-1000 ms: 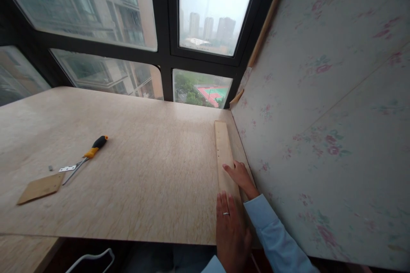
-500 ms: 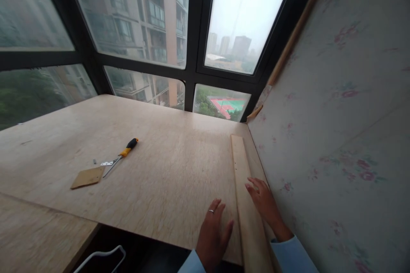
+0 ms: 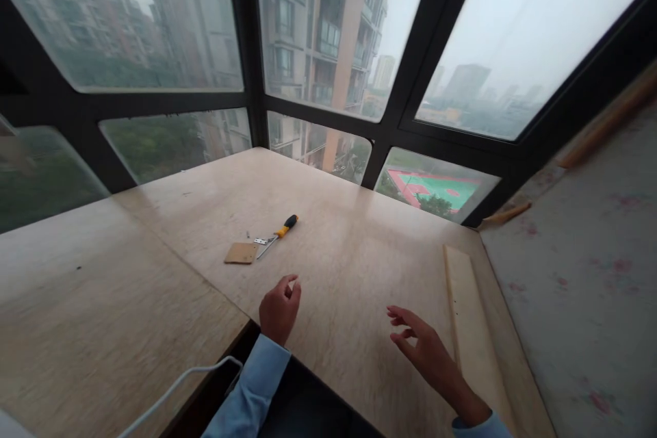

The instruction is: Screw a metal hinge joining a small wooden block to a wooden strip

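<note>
Head view, one moment.

Hands: both hang free above the table (image 3: pixel 349 267), well apart, neither touching anything. The left hand (image 3: pixel 280 308) is half curled, thumb close to the forefinger, and we see nothing in it. The right hand (image 3: pixel 423 349) is spread, fingers loose, palm turned left, also empty.

Step, as we judge it: a gap between grips, with no contact on any piece. The right hand is just left of the wooden strip (image 3: pixel 469 328). The left hand is nearer the small group of parts farther out.

What a next move calls for, judged only from the layout: reaching the strip needs a short shift right and down, then a flat press or an edge grip, since it lies flush on the table. Reaching the far parts needs a forward stretch across bare table.

Wooden strip: long, narrow, pale, lying flat. It runs near to far along the right side of the table, close beside the flowered wall panel (image 3: pixel 590 287). Whether strip and panel touch we cannot tell. Surface detail is too blurred to read.

Far group, left of centre:
- A screwdriver (image 3: pixel 280 230) with a yellow and black handle, tip pointing near-left.
- A small metal hinge (image 3: pixel 261 241) at its tip.
- A small brown board piece (image 3: pixel 241 253) just beside them.

Surroundings: a second board (image 3: pixel 102 301) adjoins on the near left, and a window (image 3: pixel 328 48) stands beyond.
</note>
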Available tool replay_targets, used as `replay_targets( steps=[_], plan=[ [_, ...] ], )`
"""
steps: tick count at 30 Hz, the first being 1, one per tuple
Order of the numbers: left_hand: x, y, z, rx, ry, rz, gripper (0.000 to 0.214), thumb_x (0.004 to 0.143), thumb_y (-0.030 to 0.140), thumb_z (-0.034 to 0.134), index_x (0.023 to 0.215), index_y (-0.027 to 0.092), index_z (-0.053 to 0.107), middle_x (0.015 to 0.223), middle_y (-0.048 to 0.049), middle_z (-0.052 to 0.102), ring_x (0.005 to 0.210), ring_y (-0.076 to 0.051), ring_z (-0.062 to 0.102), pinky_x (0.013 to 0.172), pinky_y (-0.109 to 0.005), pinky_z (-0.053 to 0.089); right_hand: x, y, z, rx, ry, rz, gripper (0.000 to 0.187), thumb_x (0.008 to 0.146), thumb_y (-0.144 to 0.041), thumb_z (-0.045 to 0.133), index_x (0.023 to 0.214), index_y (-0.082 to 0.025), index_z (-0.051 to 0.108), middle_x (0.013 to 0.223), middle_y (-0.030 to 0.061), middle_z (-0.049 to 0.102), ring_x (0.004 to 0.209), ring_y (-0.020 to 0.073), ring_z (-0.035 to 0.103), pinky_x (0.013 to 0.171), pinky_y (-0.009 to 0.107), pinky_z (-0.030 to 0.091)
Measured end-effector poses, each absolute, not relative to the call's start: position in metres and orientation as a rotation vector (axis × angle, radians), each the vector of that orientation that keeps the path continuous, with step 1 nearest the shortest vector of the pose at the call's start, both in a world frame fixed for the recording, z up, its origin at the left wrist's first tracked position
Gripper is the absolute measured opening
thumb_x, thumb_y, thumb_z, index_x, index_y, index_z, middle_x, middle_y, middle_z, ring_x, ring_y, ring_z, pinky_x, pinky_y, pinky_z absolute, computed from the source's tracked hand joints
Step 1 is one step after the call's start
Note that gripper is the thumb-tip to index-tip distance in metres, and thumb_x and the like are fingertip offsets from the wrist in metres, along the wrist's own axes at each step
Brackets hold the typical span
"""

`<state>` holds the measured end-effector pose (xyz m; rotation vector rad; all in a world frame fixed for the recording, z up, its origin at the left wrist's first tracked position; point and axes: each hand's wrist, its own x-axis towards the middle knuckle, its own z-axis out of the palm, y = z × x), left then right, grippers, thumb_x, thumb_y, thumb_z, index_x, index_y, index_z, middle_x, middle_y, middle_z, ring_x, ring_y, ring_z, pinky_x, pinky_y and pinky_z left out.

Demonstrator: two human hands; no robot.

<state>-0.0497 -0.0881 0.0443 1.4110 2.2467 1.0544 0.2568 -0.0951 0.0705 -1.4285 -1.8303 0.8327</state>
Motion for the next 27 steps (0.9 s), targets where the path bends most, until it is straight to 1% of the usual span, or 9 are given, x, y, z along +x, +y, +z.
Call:
replay_targets(
  steps=[1,2,4,6,8,11,14,21,27],
  plan=[
    [-0.065,-0.084,0.043,1.458,2.301,1.046,0.029,0.085,0.031,0.054,0.107,0.020,0.069,0.070,-0.0028,0.068,0.074,-0.021,0.065,0.070,-0.028,0.045,0.249,-0.094,0.068,-1.419,-1.819,0.889,0.039,0.076,-0.049,0.063,0.102,-0.020,0.070,0.095,0.0097,0.074,0.076,0.0209,0.070,0.057,0.028,0.055],
    [-0.079,-0.080,0.041,1.482,2.372,1.036,0.033,0.083,0.030,0.056,0.112,0.019,0.066,0.078,-0.0052,0.070,0.082,-0.024,0.065,0.075,-0.031,0.046,0.242,-0.093,0.066,-1.443,-1.811,0.951,0.040,0.076,-0.050,0.062,0.100,-0.020,0.071,0.093,0.0101,0.074,0.070,0.0205,0.069,0.049,0.027,0.053],
    [-0.106,-0.073,0.038,1.483,2.535,0.988,0.042,0.082,0.032,0.057,0.120,0.015,0.061,0.100,-0.0122,0.070,0.098,-0.029,0.062,0.083,-0.038,0.047,0.229,-0.092,0.064,-1.543,-1.817,1.038,0.038,0.079,-0.055,0.060,0.082,-0.018,0.072,0.069,0.0065,0.071,0.047,0.0167,0.061,0.034,0.023,0.040],
    [-0.131,-0.067,0.034,1.455,2.676,0.931,0.047,0.081,0.033,0.058,0.123,0.011,0.057,0.117,-0.0190,0.064,0.110,-0.034,0.057,0.089,-0.044,0.045,0.216,-0.089,0.062,-1.594,-1.857,1.041,0.044,0.080,-0.059,0.058,0.066,-0.018,0.068,0.048,0.0018,0.060,0.038,0.0139,0.051,0.033,0.022,0.034],
    [-0.151,-0.062,0.030,1.438,2.750,0.909,0.051,0.080,0.032,0.058,0.125,0.008,0.053,0.124,-0.0234,0.059,0.117,-0.036,0.052,0.095,-0.048,0.042,0.203,-0.085,0.060,-1.576,-1.896,1.042,0.046,0.082,-0.059,0.056,0.061,-0.019,0.064,0.043,0.0003,0.056,0.038,0.0134,0.050,0.038,0.022,0.037],
    [-0.170,-0.055,0.025,1.400,2.778,0.948,0.061,0.076,0.034,0.063,0.129,0.007,0.048,0.126,-0.0247,0.056,0.122,-0.038,0.047,0.100,-0.050,0.037,0.180,-0.077,0.053,-1.551,-1.892,1.173,0.044,0.084,-0.057,0.054,0.063,-0.019,0.062,0.052,0.0015,0.062,0.038,0.0126,0.051,0.040,0.023,0.039],
    [-0.177,-0.048,0.023,1.348,2.780,0.929,0.070,0.072,0.035,0.066,0.132,0.005,0.045,0.124,-0.0255,0.057,0.124,-0.039,0.046,0.102,-0.051,0.035,0.156,-0.070,0.043,-1.546,-1.870,1.238,0.042,0.086,-0.054,0.052,0.066,-0.019,0.061,0.056,0.0012,0.063,0.039,0.0126,0.054,0.041,0.022,0.039],
    [-0.178,-0.041,0.026,1.310,2.738,0.906,0.067,0.074,0.035,0.064,0.132,0.006,0.045,0.115,-0.0224,0.062,0.115,-0.036,0.054,0.100,-0.048,0.037,0.133,-0.064,0.028,-1.625,-1.754,1.093,0.042,0.087,-0.055,0.051,0.074,-0.018,0.064,0.055,-0.0003,0.059,0.039,0.0122,0.051,0.041,0.023,0.039],
    [-0.180,-0.047,0.030,1.264,2.781,1.096,0.067,0.074,0.034,0.065,0.131,0.005,0.046,0.121,-0.0242,0.059,0.116,-0.037,0.052,0.101,-0.049,0.038,0.143,-0.070,0.025,-1.532,-1.684,1.115,0.041,0.087,-0.055,0.054,0.074,-0.018,0.064,0.056,-0.0007,0.057,0.043,0.0130,0.053,0.044,0.023,0.040]
  ],
)
